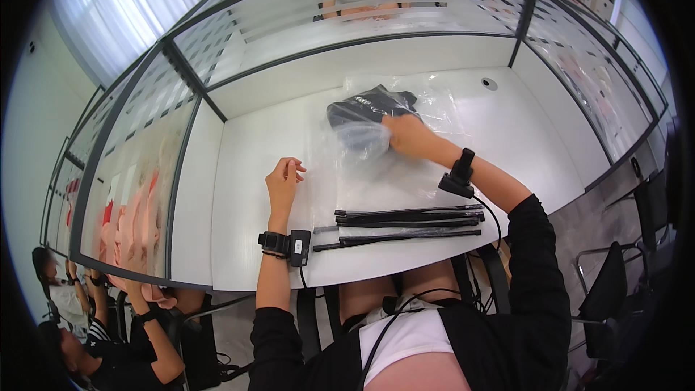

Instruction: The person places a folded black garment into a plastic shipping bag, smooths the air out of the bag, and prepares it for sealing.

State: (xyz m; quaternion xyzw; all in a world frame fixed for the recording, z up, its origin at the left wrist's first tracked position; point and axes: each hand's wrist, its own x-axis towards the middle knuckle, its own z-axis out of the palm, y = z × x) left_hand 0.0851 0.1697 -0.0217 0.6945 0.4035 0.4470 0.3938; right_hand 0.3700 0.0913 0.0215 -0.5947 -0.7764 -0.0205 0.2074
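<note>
My right hand (pixel 410 136), blurred by motion, grips a crumpled clear plastic bag (pixel 361 138) over the middle of the white desk. A dark, folded item (pixel 374 103), possibly fabric, shows in or under that plastic; which of the two is hard to tell. More clear plastic sheeting (pixel 402 184) lies flat below the hand. To the left, my left hand (pixel 285 171) hovers at or rests on the desk by the sheeting's edge, fingers loosely curled and holding nothing. Several long narrow black strips (pixel 410 220), some with clear plastic along them, lie side by side near the front edge.
The white desk (pixel 255 136) is boxed in by low panels with a dark metal frame (pixel 358 43). A cable hole (pixel 489 84) sits at the back right. Wrist devices with cables hang off both my arms. Other people sit beyond the left and far panels. Chairs (pixel 602 282) stand at right.
</note>
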